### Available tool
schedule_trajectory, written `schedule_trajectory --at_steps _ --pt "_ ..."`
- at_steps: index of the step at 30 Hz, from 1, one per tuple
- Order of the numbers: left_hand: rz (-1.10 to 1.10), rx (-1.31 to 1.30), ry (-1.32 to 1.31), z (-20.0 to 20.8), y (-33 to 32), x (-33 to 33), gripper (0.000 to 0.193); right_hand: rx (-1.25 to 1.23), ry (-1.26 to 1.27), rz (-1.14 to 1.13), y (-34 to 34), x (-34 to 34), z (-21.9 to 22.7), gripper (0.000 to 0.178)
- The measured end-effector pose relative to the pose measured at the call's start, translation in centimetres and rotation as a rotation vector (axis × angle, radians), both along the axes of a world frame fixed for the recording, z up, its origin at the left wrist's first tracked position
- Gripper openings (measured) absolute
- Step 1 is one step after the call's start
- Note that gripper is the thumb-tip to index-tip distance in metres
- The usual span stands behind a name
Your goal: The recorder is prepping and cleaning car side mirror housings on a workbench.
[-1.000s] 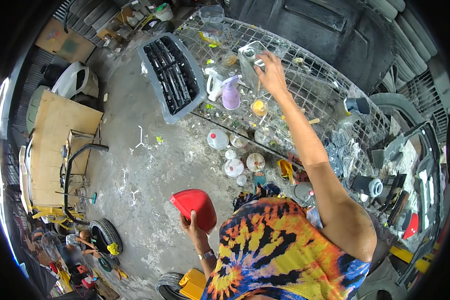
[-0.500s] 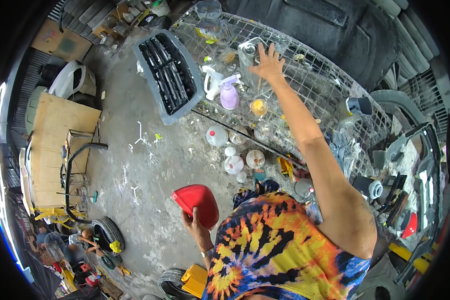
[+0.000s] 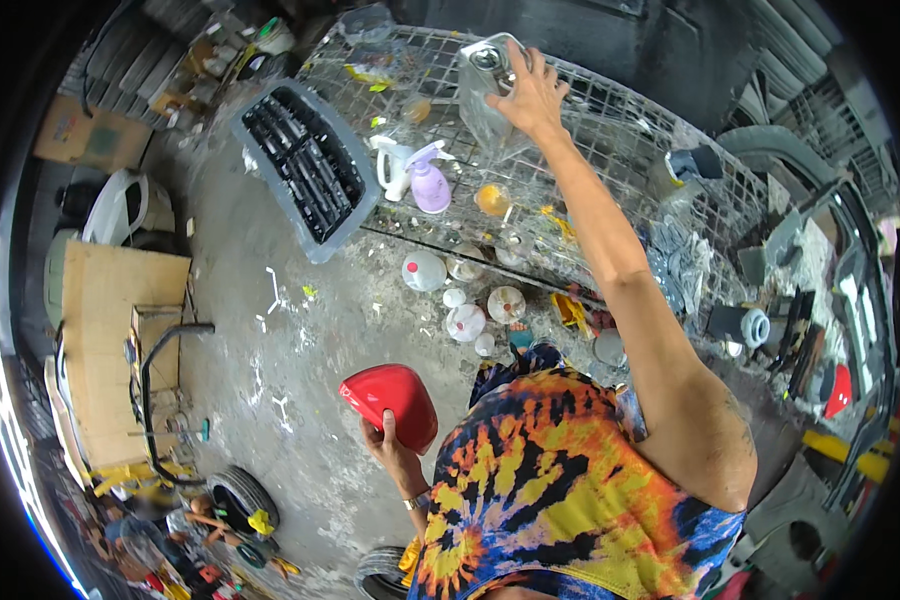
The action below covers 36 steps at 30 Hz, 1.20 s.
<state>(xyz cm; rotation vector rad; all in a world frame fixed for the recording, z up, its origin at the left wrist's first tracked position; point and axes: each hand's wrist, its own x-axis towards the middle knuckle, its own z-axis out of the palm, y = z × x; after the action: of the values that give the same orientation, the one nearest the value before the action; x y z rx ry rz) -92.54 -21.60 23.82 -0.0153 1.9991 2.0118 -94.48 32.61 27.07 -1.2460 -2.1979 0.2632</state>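
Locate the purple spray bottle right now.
In the head view, the purple spray bottle is at upper centre, between the white handled bottle on its left and the yellowish cup, below and left of the right hand.

The right hand (image 3: 532,98), curled a second ago, now spreads its fingers at the can (image 3: 477,92), nearer the frame's top; the grille (image 3: 306,166) and spray bottle (image 3: 430,189) appear farther left.

On the tabletop (image 3: 630,135), a spray bottle (image 3: 430,187) stands right of the grille (image 3: 305,165), a container (image 3: 483,115) farther and right. Jugs (image 3: 465,322) sit nearer; left, a tyre (image 3: 258,487) lies nearer than a board (image 3: 120,350).
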Motion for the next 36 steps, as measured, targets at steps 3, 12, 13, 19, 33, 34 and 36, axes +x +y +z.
schedule_trajectory --at_steps 3,12,13,19,33,34,36 --pt "-0.146 -0.010 -0.010 -0.1 -0.2 -0.9 0.025 0.062 0.083 -0.016 -1.9 2.9 2.9 0.098" --pt "-0.525 0.199 -0.149 -1.8 -3.0 -3.5 0.036 0.155 0.227 -0.202 -18.2 19.3 9.4 0.100" --pt "-0.579 0.201 -0.170 -1.8 -3.5 -4.4 0.038 0.121 0.221 -0.223 -20.8 21.0 9.6 0.102" --pt "-0.958 0.129 -0.294 -4.0 -3.2 -4.9 0.041 -0.047 0.153 -0.409 -38.5 34.3 7.8 0.102" --pt "-1.526 0.074 -0.147 -1.8 1.7 22.7 0.051 -0.429 0.014 -1.220 -66.2 63.0 -3.3 0.098" --pt "-1.529 0.119 -0.129 -1.9 2.0 26.4 0.051 -0.422 0.019 -1.204 -67.0 65.5 -3.7 0.098" --pt "-1.703 0.084 -0.140 -1.9 2.4 33.3 0.044 -0.418 0.055 -1.255 -68.6 70.2 -3.8 0.099"
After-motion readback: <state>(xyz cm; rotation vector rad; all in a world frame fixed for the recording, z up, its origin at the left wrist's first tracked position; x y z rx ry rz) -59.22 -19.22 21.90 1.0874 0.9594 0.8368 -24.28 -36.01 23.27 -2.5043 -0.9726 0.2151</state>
